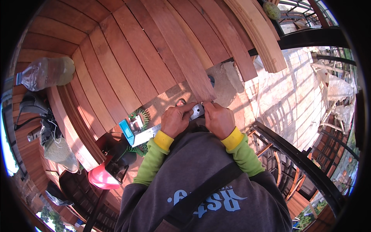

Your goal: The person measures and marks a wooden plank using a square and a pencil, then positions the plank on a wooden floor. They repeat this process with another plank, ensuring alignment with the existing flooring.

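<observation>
A try square with a blue stock (125, 132) and a silver blade (145, 135) lies across in front of my body. My left hand (176, 119) is closed around its blade, near the end with the hole. The near end of a long reddish-brown board (189, 73) juts out just above the blade's end. My right hand (219, 120) is closed in a pinch at that board's end corner, beside the blade tip. Whatever its fingers hold, if anything, is hidden.
Wooden decking (127, 50) spreads ahead, with more loose boards (262, 42) at right. A plastic jug (46, 73) stands at left. Below are a green coiled hose (143, 116), a red hard-looking object (102, 177) and black metal beams (293, 154). Stacked boards (77, 131) lie at left.
</observation>
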Demonstrator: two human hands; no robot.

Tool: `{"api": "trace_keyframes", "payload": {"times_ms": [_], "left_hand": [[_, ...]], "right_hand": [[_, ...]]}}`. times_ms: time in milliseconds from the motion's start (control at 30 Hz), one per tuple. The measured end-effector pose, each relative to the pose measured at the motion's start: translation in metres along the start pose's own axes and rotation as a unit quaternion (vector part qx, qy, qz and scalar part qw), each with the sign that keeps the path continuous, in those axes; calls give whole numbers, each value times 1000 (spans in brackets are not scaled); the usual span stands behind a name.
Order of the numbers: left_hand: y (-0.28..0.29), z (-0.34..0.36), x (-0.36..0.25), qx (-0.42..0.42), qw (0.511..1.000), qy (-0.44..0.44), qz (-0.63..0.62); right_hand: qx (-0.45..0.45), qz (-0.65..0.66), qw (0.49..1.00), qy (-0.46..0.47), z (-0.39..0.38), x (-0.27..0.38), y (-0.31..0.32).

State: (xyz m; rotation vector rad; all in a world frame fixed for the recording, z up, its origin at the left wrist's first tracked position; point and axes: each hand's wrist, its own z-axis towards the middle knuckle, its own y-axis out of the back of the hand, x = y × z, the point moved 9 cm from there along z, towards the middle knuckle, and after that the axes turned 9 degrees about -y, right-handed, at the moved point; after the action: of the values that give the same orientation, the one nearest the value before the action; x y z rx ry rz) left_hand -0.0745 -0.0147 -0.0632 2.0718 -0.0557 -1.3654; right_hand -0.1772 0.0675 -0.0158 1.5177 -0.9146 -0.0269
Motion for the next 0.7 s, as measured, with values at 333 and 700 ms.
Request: {"api": "trace_keyframes", "payload": {"times_ms": [333,700], "left_hand": [[-1,0,-2,1,1000,-13,-5],[18,-21,-8,-3,1000,-7,15]], "right_hand": [[-49,184,981,-41,1,-17,20],[-121,451,877,-115,4,-98,17]]}}
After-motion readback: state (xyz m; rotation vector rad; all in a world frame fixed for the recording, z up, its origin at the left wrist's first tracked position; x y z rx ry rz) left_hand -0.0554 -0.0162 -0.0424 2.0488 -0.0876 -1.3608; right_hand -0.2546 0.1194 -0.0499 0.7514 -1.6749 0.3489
